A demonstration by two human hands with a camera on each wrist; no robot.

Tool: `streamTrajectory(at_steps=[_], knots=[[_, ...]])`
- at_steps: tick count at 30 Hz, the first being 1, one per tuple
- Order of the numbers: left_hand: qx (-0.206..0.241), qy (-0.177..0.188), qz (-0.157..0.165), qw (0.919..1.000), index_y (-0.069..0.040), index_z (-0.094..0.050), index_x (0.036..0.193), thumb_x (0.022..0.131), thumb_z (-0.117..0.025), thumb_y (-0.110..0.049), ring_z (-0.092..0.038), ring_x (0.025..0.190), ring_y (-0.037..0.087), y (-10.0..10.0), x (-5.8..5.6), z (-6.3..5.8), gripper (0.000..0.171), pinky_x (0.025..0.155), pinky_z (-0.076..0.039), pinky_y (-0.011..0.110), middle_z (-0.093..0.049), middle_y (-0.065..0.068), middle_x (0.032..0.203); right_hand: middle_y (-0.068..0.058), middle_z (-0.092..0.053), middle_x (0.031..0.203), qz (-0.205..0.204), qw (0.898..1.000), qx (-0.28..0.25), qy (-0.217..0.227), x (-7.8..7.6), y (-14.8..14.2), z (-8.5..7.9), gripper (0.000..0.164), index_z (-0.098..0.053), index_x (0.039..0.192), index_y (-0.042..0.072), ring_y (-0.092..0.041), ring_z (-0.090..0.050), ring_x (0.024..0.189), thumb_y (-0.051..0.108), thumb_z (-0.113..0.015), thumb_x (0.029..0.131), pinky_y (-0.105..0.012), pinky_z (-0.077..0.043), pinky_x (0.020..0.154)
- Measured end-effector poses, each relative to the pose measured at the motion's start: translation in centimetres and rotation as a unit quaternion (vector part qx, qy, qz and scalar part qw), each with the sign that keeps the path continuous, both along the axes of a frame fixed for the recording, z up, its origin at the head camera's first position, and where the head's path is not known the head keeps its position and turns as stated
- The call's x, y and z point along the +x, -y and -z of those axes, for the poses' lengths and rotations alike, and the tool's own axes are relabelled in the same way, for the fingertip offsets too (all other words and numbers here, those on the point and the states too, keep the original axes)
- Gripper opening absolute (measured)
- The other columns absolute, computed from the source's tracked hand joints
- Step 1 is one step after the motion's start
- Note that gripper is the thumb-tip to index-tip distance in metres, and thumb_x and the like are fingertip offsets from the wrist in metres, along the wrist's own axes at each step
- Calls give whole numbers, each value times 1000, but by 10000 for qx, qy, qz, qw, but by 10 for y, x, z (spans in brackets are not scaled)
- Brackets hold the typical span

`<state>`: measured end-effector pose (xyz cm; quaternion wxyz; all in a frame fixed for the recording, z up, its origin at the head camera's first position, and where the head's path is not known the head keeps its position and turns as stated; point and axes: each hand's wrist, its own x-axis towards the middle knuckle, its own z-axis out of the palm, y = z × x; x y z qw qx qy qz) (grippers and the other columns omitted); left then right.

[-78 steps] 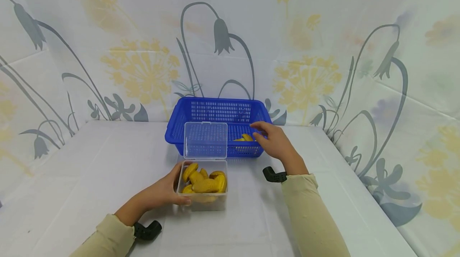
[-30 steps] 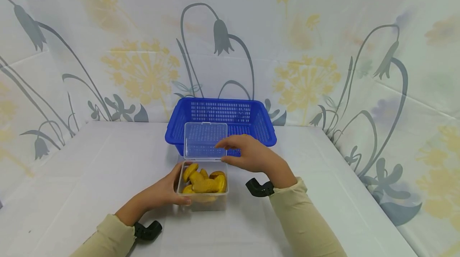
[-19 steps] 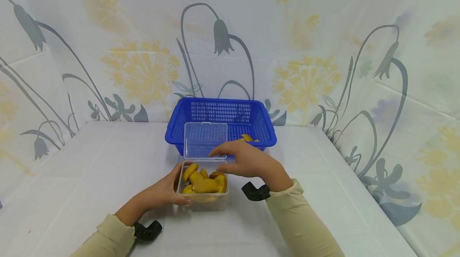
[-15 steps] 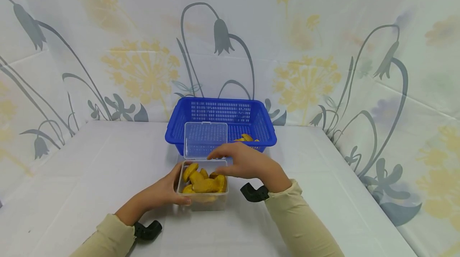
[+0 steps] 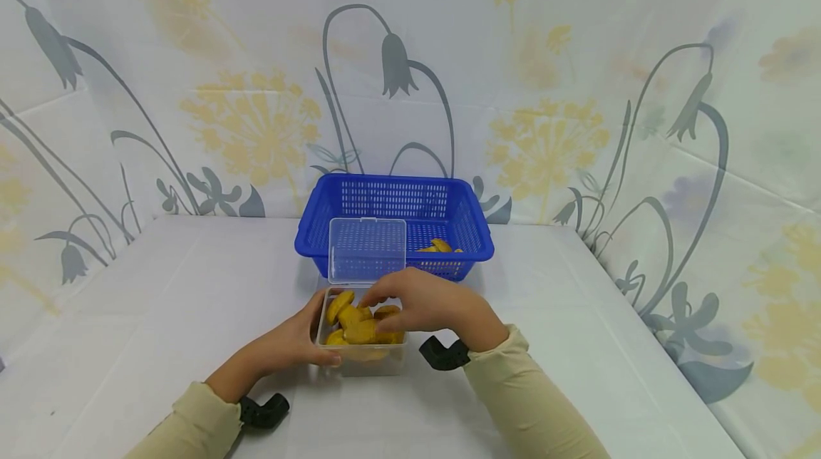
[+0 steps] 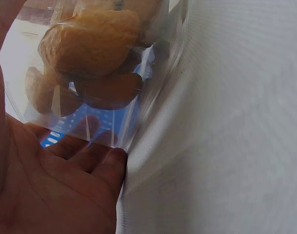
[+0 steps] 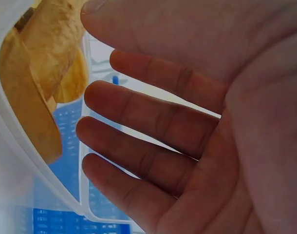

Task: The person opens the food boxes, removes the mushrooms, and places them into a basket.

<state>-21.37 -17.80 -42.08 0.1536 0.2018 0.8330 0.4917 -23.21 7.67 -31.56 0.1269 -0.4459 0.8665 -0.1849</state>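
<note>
A clear plastic box [image 5: 372, 365] full of yellow mushrooms [image 5: 349, 318] stands on the white table, its clear lid [image 5: 367, 251] swung back. My left hand [image 5: 288, 339] grips the box from the left, thumb at the front and fingers around the far side. In the left wrist view, mushrooms [image 6: 90, 44] show through the wall above the left palm [image 6: 61, 187]. Over the box's right side reaches my right hand [image 5: 430, 302], thumb and fingers apart and lowered to the mushrooms. The right wrist view shows the fingers [image 7: 148, 112] nearly straight, with nothing between them and the thumb.
Behind the box stands a blue perforated basket [image 5: 394, 195], with a few yellow mushrooms [image 5: 440, 246] near its front right. The open lid leans up in front of the basket. A flower-printed sheet [image 5: 545, 88] hangs behind and at both sides.
My right hand has come from the basket's right side, leftward and toward me, down over the box. The left hand and the box have stayed in place.
</note>
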Motion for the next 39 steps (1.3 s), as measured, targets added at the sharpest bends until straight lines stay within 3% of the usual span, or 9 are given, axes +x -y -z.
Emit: streamTrajectory(at_steps=[4,14,39], knots=[[-52,15,-23,10000,-23,-5,154,71,-82,-41,-19,148,35,0,0,0,114,118,-15,60,-13,10,162,8,-68,117,-22,9999,35,113,1,2,2,36,-67,122,19,-12,-64,107,27,-71,88,-27,-53,95],[-68,48,-38,10000,-26,-5,154,71,-82,-41,-18,148,35,-1,0,-2,114,118,-15,60,-13,9,162,11,-69,110,1,9997,146,213,2,5,5,34,-68,120,20,0,-61,97,23,-72,87,-15,-51,89],[-16,38,-1,10000,-21,-2,154,72,-81,-40,-15,149,36,-1,2,-4,116,118,-14,60,-10,10,163,13,-68,103,-23,9995,252,172,3,7,7,31,-69,117,20,-1,-59,86,22,-72,87,-14,-52,82]])
